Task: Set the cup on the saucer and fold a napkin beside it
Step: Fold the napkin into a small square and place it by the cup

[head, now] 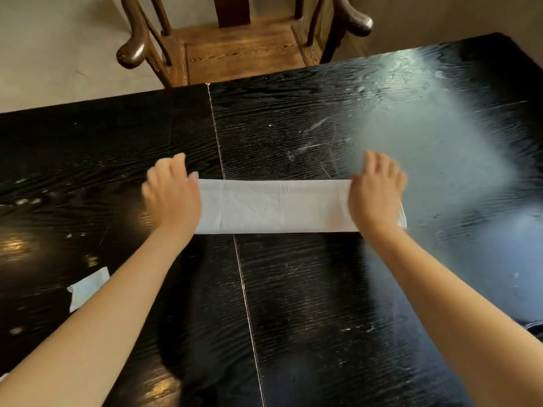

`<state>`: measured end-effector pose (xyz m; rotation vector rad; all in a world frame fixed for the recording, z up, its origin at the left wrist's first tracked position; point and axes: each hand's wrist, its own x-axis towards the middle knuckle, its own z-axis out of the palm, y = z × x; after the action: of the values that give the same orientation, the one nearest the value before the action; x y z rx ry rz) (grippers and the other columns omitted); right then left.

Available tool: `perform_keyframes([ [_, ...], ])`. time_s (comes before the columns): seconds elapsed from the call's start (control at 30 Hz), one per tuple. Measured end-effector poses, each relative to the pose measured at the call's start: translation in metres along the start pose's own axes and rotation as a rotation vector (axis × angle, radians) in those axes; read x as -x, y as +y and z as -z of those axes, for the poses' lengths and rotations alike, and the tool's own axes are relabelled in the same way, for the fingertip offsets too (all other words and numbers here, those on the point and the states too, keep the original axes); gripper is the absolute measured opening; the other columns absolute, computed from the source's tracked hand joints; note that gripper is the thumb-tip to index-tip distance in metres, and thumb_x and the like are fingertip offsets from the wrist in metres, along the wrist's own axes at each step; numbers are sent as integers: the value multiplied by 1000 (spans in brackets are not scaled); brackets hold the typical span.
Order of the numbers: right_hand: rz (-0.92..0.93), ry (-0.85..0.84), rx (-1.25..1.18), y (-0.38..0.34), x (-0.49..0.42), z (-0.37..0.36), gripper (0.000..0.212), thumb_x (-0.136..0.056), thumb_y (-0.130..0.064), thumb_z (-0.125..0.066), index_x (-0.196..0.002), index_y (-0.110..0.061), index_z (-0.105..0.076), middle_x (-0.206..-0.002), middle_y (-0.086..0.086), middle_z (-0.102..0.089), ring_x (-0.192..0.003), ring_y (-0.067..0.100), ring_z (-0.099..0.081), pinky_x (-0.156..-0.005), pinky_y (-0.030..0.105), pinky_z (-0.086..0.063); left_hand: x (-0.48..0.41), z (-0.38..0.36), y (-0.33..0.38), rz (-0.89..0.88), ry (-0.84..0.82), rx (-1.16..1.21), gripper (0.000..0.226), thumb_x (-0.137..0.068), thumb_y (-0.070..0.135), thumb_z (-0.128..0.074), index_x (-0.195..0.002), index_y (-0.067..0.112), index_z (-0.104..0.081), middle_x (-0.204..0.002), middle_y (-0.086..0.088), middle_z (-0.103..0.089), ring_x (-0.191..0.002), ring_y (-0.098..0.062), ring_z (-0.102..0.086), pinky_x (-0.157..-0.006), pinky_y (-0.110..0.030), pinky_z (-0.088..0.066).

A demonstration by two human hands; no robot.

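A white napkin (pixel 276 206) lies folded into a long narrow strip across the middle of the black table (pixel 323 289). My left hand (pixel 172 190) covers the strip's left end, fingers curled over its far edge. At the right end, my right hand (pixel 377 190) does the same, and a corner of cloth shows past it. Whether the fingers pinch the cloth or only rest on it is hidden. No cup or saucer is in view.
A wooden armchair (pixel 241 45) stands beyond the table's far edge. A pale scrap of cloth or paper (pixel 88 286) lies on the table at the left, partly under my left forearm. A seam runs down the tabletop's middle.
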<state>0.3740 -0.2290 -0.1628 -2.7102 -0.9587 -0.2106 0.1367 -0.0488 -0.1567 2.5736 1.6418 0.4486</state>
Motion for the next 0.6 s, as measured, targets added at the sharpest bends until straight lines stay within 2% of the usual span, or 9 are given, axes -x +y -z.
perform_keyframes([
  [0.07, 291, -50, -176, -48, 10, -6, 39, -82, -5, -48, -120, -12, -47, -117, 13, -56, -109, 34, -51, -90, 44, -38, 10, -5, 30, -220, -66, 42, 39, -95, 15, -37, -134, 13, -42, -133, -8, -49, -127, -30, -42, -106, -46, -29],
  [0.1, 390, -149, -216, -70, 19, -13, 41, -86, -6, -45, -127, -12, -45, -128, 12, -53, -120, 33, -47, -99, 47, -36, 17, -11, 41, -280, -138, 23, 43, -97, 15, -34, -140, 16, -37, -144, -6, -41, -137, -27, -32, -113, -47, -18],
  [0.13, 434, -267, -220, -89, 30, -20, 45, -93, -12, -39, -137, -11, -38, -143, 11, -43, -135, 31, -34, -110, 50, -24, 23, -17, 46, -287, -217, -4, 46, -99, 19, -29, -145, 19, -28, -153, -4, -28, -144, -23, -19, -116, -48, -7],
  [0.2, 422, -402, -152, -106, 48, -33, 51, -100, -28, -24, -148, -12, -19, -158, 6, -18, -147, 25, -8, -117, 47, -2, 31, -29, 42, -225, -338, -74, 50, -100, 31, -19, -149, 25, -13, -159, 1, -8, -147, -17, -2, -116, -52, 3],
  [0.23, 415, -400, -114, -106, 54, -37, 53, -100, -33, -19, -149, -13, -16, -159, 5, -14, -147, 24, -5, -118, 46, 1, 34, -32, 36, -210, -367, -105, 51, -100, 36, -16, -150, 27, -8, -159, 3, -4, -147, -16, 1, -115, -54, 3],
  [0.37, 409, -367, -60, -91, 61, -36, 56, -98, -42, -17, -150, -19, -13, -159, 2, -12, -147, 23, -2, -119, 49, -1, 34, -33, 23, -257, -379, -152, 58, -96, 49, -12, -149, 28, 0, -159, 6, 2, -146, -15, 4, -113, -57, 2],
  [0.47, 388, -404, -36, -74, 60, -30, 56, -98, -45, -17, -150, -26, -9, -160, -2, -6, -147, 23, 3, -119, 48, 1, 31, -29, 5, -202, -392, -148, 66, -92, 57, -11, -150, 28, 0, -159, 5, 5, -146, -14, 7, -114, -53, 6],
  [0.6, 353, -417, 6, -42, 52, -23, 57, -96, -49, -14, -150, -31, -8, -160, -4, -4, -147, 23, 5, -118, 46, 2, 31, -25, -4, -220, -393, -152, 69, -91, 60, -9, -150, 26, 1, -159, 4, 7, -146, -15, 9, -116, -50, 7],
])
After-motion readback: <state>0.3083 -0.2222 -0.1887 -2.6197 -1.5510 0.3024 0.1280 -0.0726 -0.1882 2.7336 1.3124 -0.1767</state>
